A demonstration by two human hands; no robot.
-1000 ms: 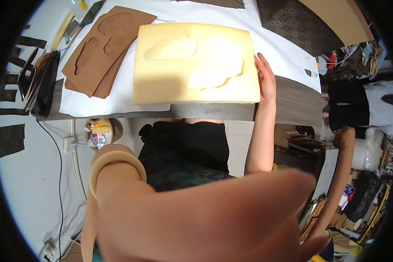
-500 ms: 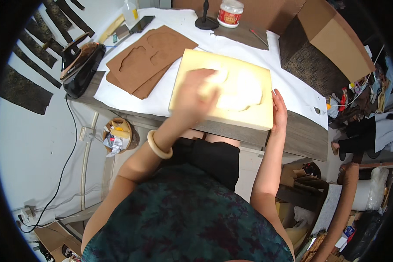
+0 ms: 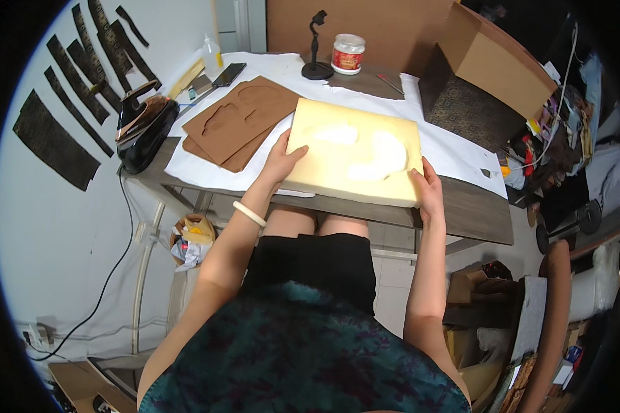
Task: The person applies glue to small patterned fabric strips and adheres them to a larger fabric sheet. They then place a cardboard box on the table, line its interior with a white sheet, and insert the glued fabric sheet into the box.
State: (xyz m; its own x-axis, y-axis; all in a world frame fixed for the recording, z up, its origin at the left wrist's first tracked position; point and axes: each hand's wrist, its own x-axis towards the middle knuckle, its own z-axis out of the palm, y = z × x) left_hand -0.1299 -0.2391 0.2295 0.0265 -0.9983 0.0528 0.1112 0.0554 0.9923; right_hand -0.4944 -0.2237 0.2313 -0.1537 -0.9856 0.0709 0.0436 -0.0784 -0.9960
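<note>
A thick pale-yellow foam block (image 3: pixel 327 166) with rounded hollows in its top lies across the near edge of the table. My left hand (image 3: pixel 283 160) grips its left side, thumb on top and fingers against the edge. At the right side, my right hand (image 3: pixel 428 187) holds it the same way, thumb over the near right corner. Strong light washes out the hollows, so what lies in them cannot be made out. Left of the block, brown sheets (image 3: pixel 231 140) with cut-out shapes lie stacked on white paper.
An iron (image 3: pixel 141 117) stands on its black base at the left table end. Behind are a phone (image 3: pixel 229 74), a squeeze bottle (image 3: pixel 212 56), a black stand (image 3: pixel 317 69) and a jar (image 3: pixel 348 55). A cardboard box (image 3: pixel 492 65) is back right; a waste basket (image 3: pixel 193 241) sits below left.
My left hand has moved from over the block's top to its left edge and taken hold there. My right hand still holds the right side. The view has shifted slightly.
</note>
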